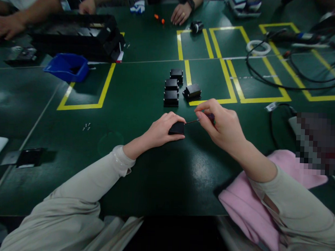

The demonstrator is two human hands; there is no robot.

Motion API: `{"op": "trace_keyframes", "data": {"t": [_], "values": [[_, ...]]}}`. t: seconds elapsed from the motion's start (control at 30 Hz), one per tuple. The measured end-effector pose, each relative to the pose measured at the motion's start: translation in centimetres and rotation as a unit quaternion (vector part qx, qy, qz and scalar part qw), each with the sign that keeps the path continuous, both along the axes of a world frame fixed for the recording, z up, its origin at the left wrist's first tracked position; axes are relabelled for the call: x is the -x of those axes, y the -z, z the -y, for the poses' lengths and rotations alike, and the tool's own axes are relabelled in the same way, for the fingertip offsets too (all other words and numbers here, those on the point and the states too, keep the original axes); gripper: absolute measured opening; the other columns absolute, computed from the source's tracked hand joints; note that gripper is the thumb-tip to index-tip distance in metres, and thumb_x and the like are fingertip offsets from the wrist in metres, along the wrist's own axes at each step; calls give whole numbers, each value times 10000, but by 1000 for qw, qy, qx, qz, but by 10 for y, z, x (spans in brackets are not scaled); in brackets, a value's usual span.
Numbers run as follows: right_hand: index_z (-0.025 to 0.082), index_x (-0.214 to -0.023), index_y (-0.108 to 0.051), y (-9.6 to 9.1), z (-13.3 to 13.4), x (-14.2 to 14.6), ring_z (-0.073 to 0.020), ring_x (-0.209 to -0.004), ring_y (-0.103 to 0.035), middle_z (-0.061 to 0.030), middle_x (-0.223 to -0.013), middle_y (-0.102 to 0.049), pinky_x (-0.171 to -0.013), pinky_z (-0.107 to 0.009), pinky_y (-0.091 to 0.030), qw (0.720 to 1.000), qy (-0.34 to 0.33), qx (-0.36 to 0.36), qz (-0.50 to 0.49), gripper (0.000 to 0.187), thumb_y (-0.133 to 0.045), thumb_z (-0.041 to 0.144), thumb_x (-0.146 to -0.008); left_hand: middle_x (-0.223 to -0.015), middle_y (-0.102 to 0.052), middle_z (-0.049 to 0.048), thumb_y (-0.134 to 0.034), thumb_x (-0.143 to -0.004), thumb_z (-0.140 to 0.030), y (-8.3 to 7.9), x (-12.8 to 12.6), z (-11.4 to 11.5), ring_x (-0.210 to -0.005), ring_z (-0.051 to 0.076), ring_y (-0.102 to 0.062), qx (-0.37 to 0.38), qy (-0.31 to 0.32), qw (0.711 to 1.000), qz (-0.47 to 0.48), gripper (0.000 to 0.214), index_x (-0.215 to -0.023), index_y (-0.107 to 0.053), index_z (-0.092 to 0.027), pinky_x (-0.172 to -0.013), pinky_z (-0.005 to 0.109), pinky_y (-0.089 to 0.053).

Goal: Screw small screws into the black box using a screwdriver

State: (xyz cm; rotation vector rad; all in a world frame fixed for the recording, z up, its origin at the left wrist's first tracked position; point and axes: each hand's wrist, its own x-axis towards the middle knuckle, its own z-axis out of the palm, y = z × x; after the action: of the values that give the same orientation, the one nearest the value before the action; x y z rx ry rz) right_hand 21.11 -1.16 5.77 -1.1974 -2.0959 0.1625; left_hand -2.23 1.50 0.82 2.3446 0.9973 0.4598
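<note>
My left hand grips a small black box on the green table, thumb on the near side and fingers over the far side. In my right hand is a screwdriver, held by its dark handle. Its thin shaft points left, and the tip meets the right side of the box. Beyond my hands stand several similar black boxes, among them a near one in a column and a separate one to the right. A few small screws lie on the table to the left.
A blue bin and a long black tray stand at the far left. Co-workers' hands, one with a watch, rest across the table. Black cables coil at the right. A pink cloth lies under my right forearm.
</note>
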Motion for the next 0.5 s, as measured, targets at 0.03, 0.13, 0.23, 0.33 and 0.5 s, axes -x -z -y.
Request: {"op": "trace_keyframes", "data": {"t": [0.03,0.13,0.23,0.33,0.5], "values": [[193,-1063,-631,0,0,0,-172,-690,-680,-19,-784,-689,-653,-287,-463,1000,-2,0,-1,191,-485,298,-999,-1234,-614,80,-706,-938,-481,0,0,0,-1164,271,-575,1,0,1000,-1,415,-1244,-586,-228,-1011,419,-469],[178,-1140,-620,-1,0,0,-174,-696,-673,-19,-791,-686,-658,-290,-470,1000,-4,-2,-3,231,-473,262,-983,-1237,-612,79,-700,-944,-477,-1,0,0,-1169,270,-573,4,-1,1000,-2,415,-1255,-584,-228,-1015,420,-468],[190,-1082,-627,-2,0,0,-174,-716,-685,-25,-813,-700,-667,-288,-474,1000,-8,5,4,213,-473,317,-1007,-1225,-615,80,-713,-936,-472,0,0,0,-1158,271,-576,0,0,1000,1,420,-1246,-587,-218,-1009,419,-465],[194,-1035,-632,-2,0,0,-174,-717,-687,-31,-829,-709,-665,-287,-474,1000,-9,8,13,219,-470,340,-1017,-1228,-615,80,-717,-933,-466,0,0,0,-1160,272,-576,2,-1,1000,2,415,-1239,-592,-216,-1006,419,-467],[176,-1157,-622,-2,0,0,-172,-718,-679,-25,-812,-690,-660,-287,-480,1000,-13,-2,4,245,-463,269,-995,-1240,-613,81,-716,-931,-466,0,0,0,-1173,274,-571,7,-3,1000,-1,423,-1253,-587,-226,-1025,428,-464]]}}
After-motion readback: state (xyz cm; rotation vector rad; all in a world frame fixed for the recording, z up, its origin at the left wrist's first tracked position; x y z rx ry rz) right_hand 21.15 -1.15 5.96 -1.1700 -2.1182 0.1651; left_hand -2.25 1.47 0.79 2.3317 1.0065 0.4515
